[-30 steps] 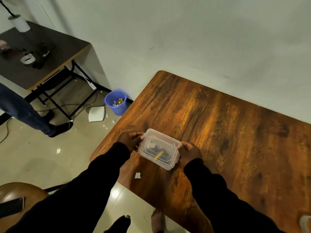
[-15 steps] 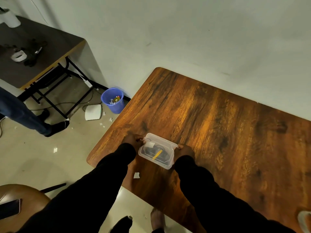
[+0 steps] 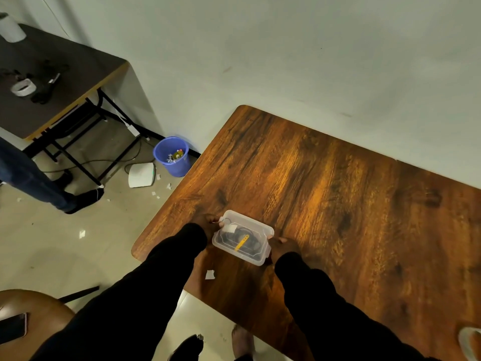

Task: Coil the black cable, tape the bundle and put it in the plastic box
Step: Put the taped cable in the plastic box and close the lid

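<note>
Wooden table [image 3: 338, 204], dark-grained and glossy, set against a pale wall; tiled floor to the left, littered with paper scraps.

Nearest: two black sleeves reaching in from the bottom edge; bare feet below the table edge. One white scrap [image 3: 209, 274] on the table beside the left sleeve.

Item: plastic box [image 3: 242, 237], clear, lidded, resting on the table near its front-left corner. Inside, black cable [image 3: 250, 242] lies as a bundle, crossed by a yellow strip [image 3: 241, 242], probably the tape; a white piece sits at the box's left end, identity not legible.

Grip: left hand [image 3: 208, 222] at the box's left short end, right hand [image 3: 282, 247] at the right short end, each with fingers closed against the rim or latch. Fingertips mostly hidden by the box and sleeves, so whether they press the lid or merely steady it cannot be told.

Handling, as judged: light, thin-walled, rigid enough to lift yet likely to flex; smooth and apt to slide on the glossy top. Best taken by both short ends, under the rim. Cable soft and springy; held by its wrap.

Farther: blue bin [image 3: 172, 156] with scraps, white flat device on the floor, a second table with a tape roll, another person's legs. Lower-right object cut off by the frame.
</note>
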